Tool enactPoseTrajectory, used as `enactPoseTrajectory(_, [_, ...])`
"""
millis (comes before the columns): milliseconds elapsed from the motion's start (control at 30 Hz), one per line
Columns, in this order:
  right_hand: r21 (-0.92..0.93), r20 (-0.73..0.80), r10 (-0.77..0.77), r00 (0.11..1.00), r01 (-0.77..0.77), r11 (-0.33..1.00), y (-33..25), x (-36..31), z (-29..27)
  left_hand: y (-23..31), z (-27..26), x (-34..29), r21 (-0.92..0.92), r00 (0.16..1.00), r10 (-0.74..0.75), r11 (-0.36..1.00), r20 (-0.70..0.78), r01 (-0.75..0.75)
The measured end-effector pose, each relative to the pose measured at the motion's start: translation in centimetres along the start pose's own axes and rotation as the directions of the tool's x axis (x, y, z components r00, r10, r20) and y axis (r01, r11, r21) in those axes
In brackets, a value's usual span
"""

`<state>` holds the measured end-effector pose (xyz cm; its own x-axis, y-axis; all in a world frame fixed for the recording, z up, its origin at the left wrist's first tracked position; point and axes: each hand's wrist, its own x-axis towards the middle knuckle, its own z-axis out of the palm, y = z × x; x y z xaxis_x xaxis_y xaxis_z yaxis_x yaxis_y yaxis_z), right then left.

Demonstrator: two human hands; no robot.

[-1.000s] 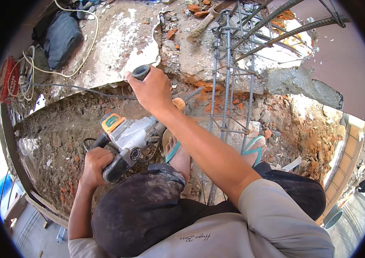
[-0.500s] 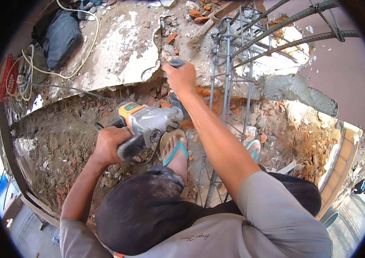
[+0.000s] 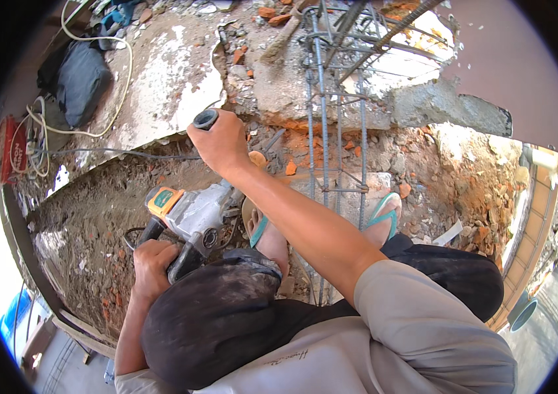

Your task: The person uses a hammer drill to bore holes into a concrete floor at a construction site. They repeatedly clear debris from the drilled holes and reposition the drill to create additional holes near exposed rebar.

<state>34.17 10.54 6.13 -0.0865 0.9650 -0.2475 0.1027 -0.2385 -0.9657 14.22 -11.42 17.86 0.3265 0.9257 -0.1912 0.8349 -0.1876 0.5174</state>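
A grey demolition hammer (image 3: 197,211) with a yellow-orange cap lies across the trench in front of my left knee. My left hand (image 3: 154,266) is wrapped round its black rear handle (image 3: 187,259). Farther forward, my right hand (image 3: 223,146) grips the side handle (image 3: 205,119), whose round dark end sticks out above the fist. My right hand and forearm hide the hammer's front part. Just beyond that hand a dark grey bar (image 3: 275,139), perhaps the chisel bit, points toward the broken concrete edge (image 3: 299,125); its contact point is unclear.
Vertical rebar (image 3: 325,118) stands right of the hammer, between it and the broken wall footing (image 3: 450,108). A power cord (image 3: 118,153) runs left. My sandalled feet (image 3: 384,220) stand among rubble. A dark bag (image 3: 84,82) and pale cable (image 3: 129,72) lie far left.
The hammer and both hands have shifted left and nearer to me, with my right forearm now slanting more to the left. The view has shifted too, showing more of my right foot.
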Motion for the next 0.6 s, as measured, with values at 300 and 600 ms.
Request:
enactPoseTrajectory(300, [-0.004,-0.038,0.022,0.999,-0.022,1.0,2.2,2.5,-3.1,0.1,2.2,4.3,-0.027,0.999,0.02,0.999,0.037,-0.019])
enactPoseTrajectory(600, [-0.03,-0.026,0.073,0.997,-0.074,0.997,4.0,5.0,-3.8,3.3,2.6,6.3,-0.054,0.995,0.0,0.999,-0.1,-0.006])
